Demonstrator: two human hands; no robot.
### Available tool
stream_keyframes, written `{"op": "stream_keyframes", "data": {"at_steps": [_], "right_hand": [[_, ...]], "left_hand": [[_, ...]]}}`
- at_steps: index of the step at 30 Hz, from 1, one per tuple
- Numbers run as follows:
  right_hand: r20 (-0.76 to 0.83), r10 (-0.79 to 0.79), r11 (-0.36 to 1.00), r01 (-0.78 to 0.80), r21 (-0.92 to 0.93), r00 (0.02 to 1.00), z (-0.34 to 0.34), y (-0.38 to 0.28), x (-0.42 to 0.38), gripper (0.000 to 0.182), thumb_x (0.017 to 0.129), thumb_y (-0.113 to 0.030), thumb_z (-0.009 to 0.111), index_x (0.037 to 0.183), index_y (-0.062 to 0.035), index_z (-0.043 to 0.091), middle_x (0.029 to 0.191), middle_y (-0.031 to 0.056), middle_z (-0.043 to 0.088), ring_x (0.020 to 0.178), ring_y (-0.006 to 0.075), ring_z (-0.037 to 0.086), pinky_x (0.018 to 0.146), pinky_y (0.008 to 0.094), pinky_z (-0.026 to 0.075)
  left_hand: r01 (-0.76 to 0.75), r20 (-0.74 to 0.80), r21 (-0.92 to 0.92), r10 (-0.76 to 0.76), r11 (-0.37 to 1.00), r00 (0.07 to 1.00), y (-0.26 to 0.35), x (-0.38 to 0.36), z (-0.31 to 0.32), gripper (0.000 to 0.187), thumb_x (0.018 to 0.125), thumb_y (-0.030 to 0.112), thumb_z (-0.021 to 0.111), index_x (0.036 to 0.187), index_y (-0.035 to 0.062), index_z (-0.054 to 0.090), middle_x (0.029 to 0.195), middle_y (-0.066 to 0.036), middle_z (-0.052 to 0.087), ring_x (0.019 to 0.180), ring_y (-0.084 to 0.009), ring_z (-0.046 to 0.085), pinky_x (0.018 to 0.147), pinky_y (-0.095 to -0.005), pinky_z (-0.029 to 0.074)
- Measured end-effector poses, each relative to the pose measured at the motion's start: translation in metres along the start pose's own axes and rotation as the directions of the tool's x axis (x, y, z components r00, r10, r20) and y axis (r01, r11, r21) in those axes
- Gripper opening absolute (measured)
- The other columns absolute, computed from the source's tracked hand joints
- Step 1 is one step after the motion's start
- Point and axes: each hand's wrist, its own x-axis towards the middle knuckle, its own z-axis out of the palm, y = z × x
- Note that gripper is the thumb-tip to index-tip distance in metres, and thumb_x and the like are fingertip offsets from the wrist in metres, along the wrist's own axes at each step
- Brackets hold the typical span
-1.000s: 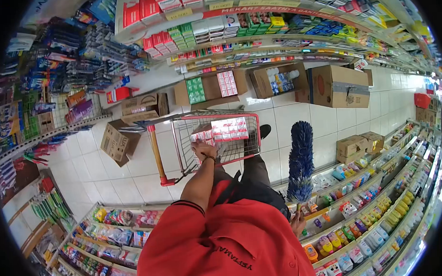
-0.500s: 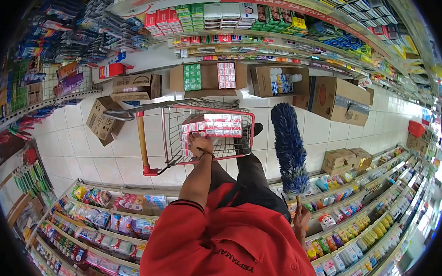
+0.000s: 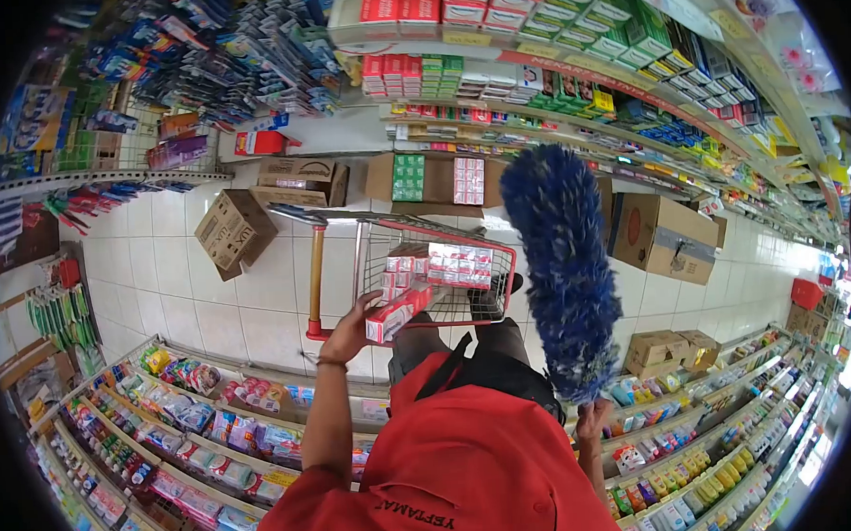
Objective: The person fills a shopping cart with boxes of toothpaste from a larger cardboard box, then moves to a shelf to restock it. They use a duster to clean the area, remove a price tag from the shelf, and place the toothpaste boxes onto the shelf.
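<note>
My left hand (image 3: 349,331) grips a long red and white box (image 3: 398,313), raised at the near left side of a shopping cart (image 3: 413,230). Under it, in the wire basket, lie wrapped packs of red and white boxes (image 3: 458,266). At the right, my right hand (image 3: 593,416) is closed round the handle end of a blue fluffy duster (image 3: 563,269), which stands up and reaches over the floor toward the far shelves.
Beyond the cart, an open carton (image 3: 381,180) holds green packs (image 3: 408,177) and red and white packs (image 3: 469,180). Cartons (image 3: 236,233) (image 3: 665,239) stand on the tiled floor. Stocked shelves (image 3: 530,57) line the far side, others the near side (image 3: 214,431).
My left hand has come up out of the cart with a red and white box in it. The duster has risen closer to the camera. The view has shifted.
</note>
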Motion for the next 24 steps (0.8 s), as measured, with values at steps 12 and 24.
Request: {"op": "stream_keyframes", "data": {"at_steps": [12, 24], "right_hand": [[0.046, 0.102, 0.993, -0.098, -0.071, 0.994, 0.078, -0.08, 0.041, 0.055, 0.1, -0.037, 0.057, 0.063, 0.001, 0.041, 0.056, -0.0004, 0.032, 0.06, 0.0089, 0.029, 0.05, 0.0347, 0.022], [0.081, -0.025, 0.925, 0.053, -0.377, 0.996, 0.113, -0.12, 0.067, 0.045, 0.093, -0.033, 0.063, 0.064, 0.0005, 0.052, 0.054, 0.0198, 0.048, 0.048, 0.0364, 0.045, 0.049, 0.0427, 0.034]], "left_hand": [[0.113, 0.155, 0.451, -0.203, 0.885, 0.967, -0.031, 0.1, -0.006, 0.052, 0.087, 0.004, 0.074, 0.135, 0.0033, 0.053, 0.116, -0.007, 0.065, 0.102, -0.0182, 0.066, 0.091, -0.0361, 0.056], [-0.198, 0.578, 0.518, -0.17, 0.832, 0.798, 0.051, 0.027, 0.028, 0.065, 0.076, 0.001, 0.081, 0.135, -0.0028, 0.053, 0.116, -0.009, 0.068, 0.109, -0.0196, 0.065, 0.098, -0.0342, 0.051]]}}
